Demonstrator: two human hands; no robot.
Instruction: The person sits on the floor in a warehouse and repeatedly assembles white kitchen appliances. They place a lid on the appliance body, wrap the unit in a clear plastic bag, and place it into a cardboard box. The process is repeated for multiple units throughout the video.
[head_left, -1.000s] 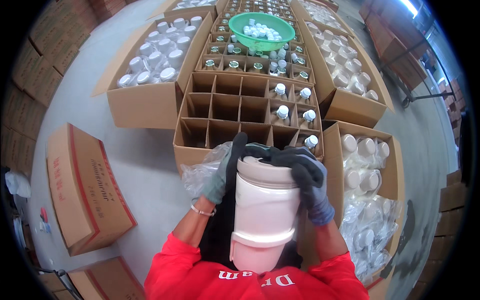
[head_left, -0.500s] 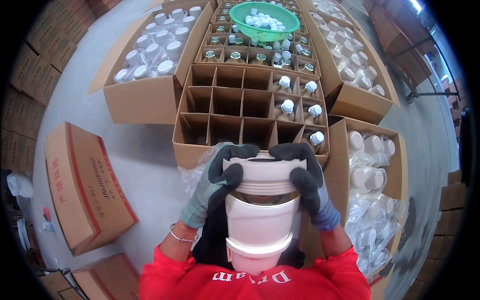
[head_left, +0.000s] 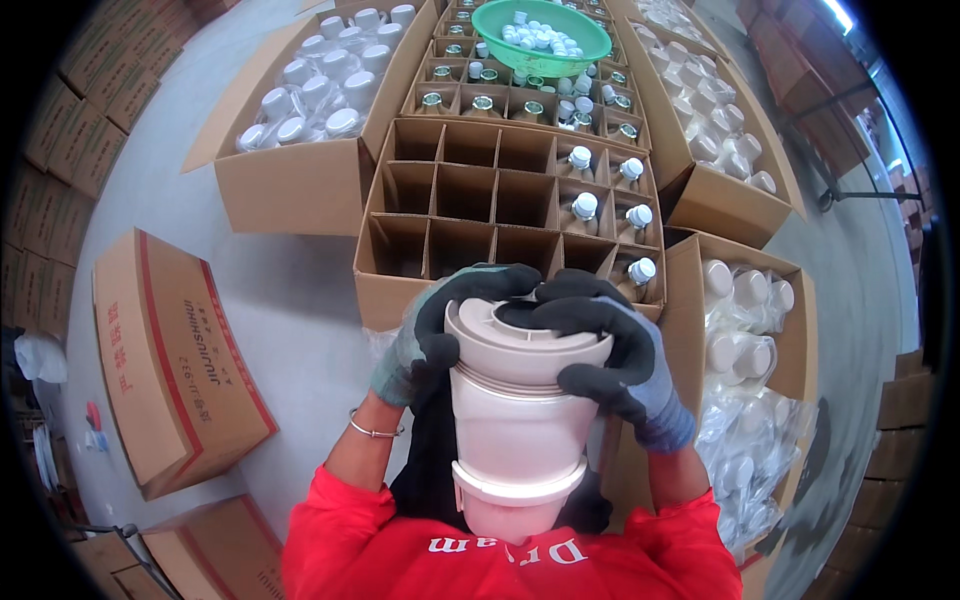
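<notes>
A tall white plastic container [head_left: 515,455] stands upright against my body, its beige-white ringed lid [head_left: 530,350] on top with a dark opening in it. My left hand [head_left: 445,330], in a grey-green and black glove, curls round the lid's left side. My right hand [head_left: 615,355], in a blue-grey and black glove, grips the right side, fingertips over the top and near the dark opening. Just beyond my hands is a divided cardboard box [head_left: 400,280] holding several white-capped bottles [head_left: 585,208].
A green basin [head_left: 540,65] of white caps rests on a bottle crate. Boxes of wrapped white containers [head_left: 300,180] [head_left: 750,330] flank me. A closed carton [head_left: 170,370] lies at left. Stacked cartons [head_left: 100,90] line the left; a metal trolley [head_left: 840,197] stands back right.
Half a second ago the lid was raised and tilted above the container's opening; now it sits down on the rim. My fingers have shifted further over its top.
</notes>
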